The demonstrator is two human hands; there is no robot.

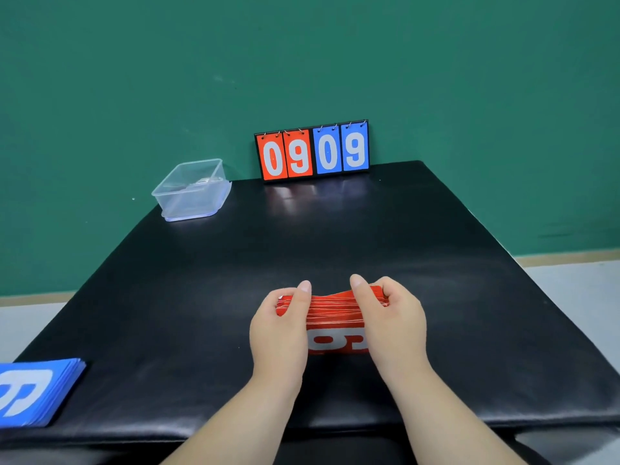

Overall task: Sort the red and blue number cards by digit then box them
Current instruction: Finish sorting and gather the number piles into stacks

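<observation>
A stack of red number cards (332,317) stands on its long edge just above the black table (436,263), near the front middle. The card facing me shows a white 9 lying sideways. My left hand (281,327) grips the stack's left end and my right hand (389,317) grips its right end, thumbs on top. A stack of blue number cards (37,391) lies flat at the front left corner, partly cut off by the frame edge. A clear plastic box (193,189) sits open at the back left corner.
A flip scoreboard (312,151) reading 09 in red and 09 in blue leans against the green wall at the table's back edge. The table's front edge lies close under my forearms.
</observation>
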